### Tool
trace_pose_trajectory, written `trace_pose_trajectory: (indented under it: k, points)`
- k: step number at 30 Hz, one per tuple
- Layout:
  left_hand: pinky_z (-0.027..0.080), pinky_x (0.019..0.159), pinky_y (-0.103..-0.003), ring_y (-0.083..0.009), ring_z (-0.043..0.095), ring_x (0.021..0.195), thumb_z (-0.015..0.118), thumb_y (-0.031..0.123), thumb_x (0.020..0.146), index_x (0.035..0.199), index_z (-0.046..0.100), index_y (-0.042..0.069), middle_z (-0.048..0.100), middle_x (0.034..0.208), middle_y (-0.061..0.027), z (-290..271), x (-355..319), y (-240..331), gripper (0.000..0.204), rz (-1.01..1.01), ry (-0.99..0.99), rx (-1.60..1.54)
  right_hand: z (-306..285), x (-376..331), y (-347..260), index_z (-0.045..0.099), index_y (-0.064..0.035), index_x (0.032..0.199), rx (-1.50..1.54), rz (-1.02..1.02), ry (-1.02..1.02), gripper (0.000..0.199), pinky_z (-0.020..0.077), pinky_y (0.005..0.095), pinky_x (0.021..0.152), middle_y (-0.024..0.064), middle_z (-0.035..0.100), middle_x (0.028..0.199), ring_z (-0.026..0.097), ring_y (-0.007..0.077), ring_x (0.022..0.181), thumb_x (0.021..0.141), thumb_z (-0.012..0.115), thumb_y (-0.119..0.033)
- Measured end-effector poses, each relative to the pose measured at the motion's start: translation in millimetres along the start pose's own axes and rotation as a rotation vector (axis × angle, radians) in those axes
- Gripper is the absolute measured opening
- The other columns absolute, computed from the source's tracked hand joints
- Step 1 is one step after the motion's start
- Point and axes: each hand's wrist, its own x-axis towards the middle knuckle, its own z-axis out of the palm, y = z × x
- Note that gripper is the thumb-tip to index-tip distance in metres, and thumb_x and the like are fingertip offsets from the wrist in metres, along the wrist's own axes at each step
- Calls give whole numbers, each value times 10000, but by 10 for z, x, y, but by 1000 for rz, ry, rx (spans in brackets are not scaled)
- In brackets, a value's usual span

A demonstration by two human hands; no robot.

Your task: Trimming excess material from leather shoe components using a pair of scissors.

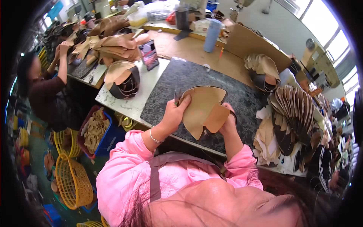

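Over the dark mottled mat (162, 90), I hold up a tan shoe upper (198, 108) with its pale lining facing me and a browner flap (216, 118) at its right. My left hand (174, 113) is closed on the left edge, thumb lying on the lining. A small pointed metal tool, perhaps thread snips (177, 99), sticks up at that hand; its grip is hidden. My right hand (228, 123) grips the upper by the brown flap, with most fingers behind it. A dark curved strip shows beside the right hand; I cannot tell what it belongs to.
Stacked shoe uppers (293, 113) stand at the right, with another bundle (262, 72) behind. At the left are a rolled bundle (121, 79) and a phone (148, 55). A blue cylinder (212, 36) stands farther back. Baskets (73, 181) crowd the floor; a co-worker (45, 90) works at far left.
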Motion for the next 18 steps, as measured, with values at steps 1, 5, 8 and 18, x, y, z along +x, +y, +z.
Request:
trace_pose_trajectory:
  k: [1, 5, 8, 18]
  points:
    - [558, 773, -286, -100, 690, 881, 695, 288, 1090, 1204, 754, 5, 763, 1019, -11, -98, -23, -33, 311, -47, 64, -97, 186, -222, -147, 627, -55, 1154, 234, 184, -71, 362, 540, 351, 916, 104, 731, 1270, 680, 204, 1077, 878, 856, -107]
    - [551, 742, -276, -131, 704, 839, 685, 287, 1092, 1184, 749, -1, 768, 1011, -29, -720, 10, 201, 310, -279, 72, -193, 54, -935, -101, 639, -49, 1237, 39, -342, -496, 290, 532, 339, 974, 170, 716, 1306, 673, 209, 1225, 979, 762, -100]
    - [554, 734, -306, -154, 715, 832, 668, 309, 1100, 1178, 751, 7, 769, 1007, -53, -812, 27, 46, 323, -200, 88, -120, -98, -967, -16, 646, -38, 1230, -82, -531, -419, 190, 523, 329, 1005, 197, 710, 1330, 667, 214, 1253, 1045, 668, -76]
    - [587, 873, -477, -420, 724, 1055, 758, 169, 981, 1342, 715, 77, 754, 1179, -197, -1194, 18, 409, 375, 605, 56, 1228, 255, -942, -648, 658, -44, 1141, -733, -523, -129, 146, 487, 347, 1077, 129, 772, 1241, 715, 202, 1166, 1014, 724, -73]
